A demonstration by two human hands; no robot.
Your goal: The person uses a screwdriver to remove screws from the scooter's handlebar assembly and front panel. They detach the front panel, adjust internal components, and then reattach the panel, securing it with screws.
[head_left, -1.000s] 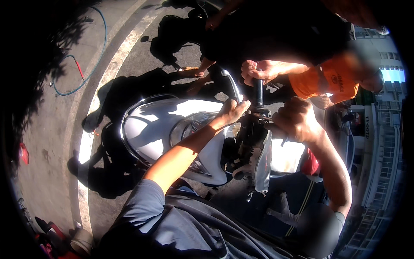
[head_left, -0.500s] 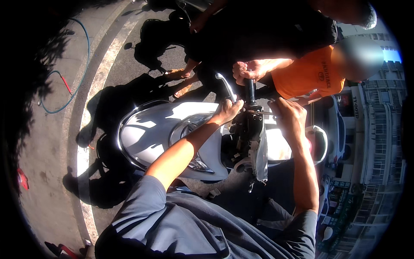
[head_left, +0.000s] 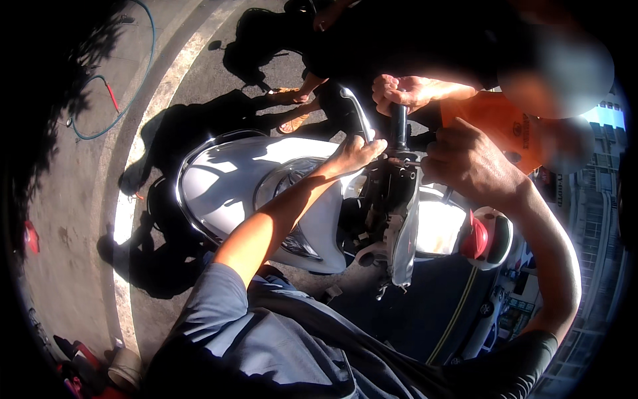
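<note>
A silver brake lever [head_left: 359, 113] points away from me at the opened handlebar [head_left: 392, 199] of a white scooter [head_left: 229, 176]. My left hand [head_left: 357, 154] is closed around the lever's inner end. My right hand [head_left: 468, 159] is closed on a screwdriver [head_left: 411, 163]; its thin shaft reaches left to the lever mount, and its handle is hidden in my fist. Beyond my hands, a co-worker's hand [head_left: 405, 93] grips the end of the black handlebar grip [head_left: 399, 126].
A co-worker in dark clothes [head_left: 412, 40] stands close on the far side, beside a person in an orange shirt [head_left: 488, 123]. A blue hose [head_left: 154, 36] lies on the pavement at left. A bucket [head_left: 125, 368] stands at lower left.
My right hand has turned over around the screwdriver, and its elbow has swung out to the right. My left hand stays on the brake lever. The view has shifted slightly.
</note>
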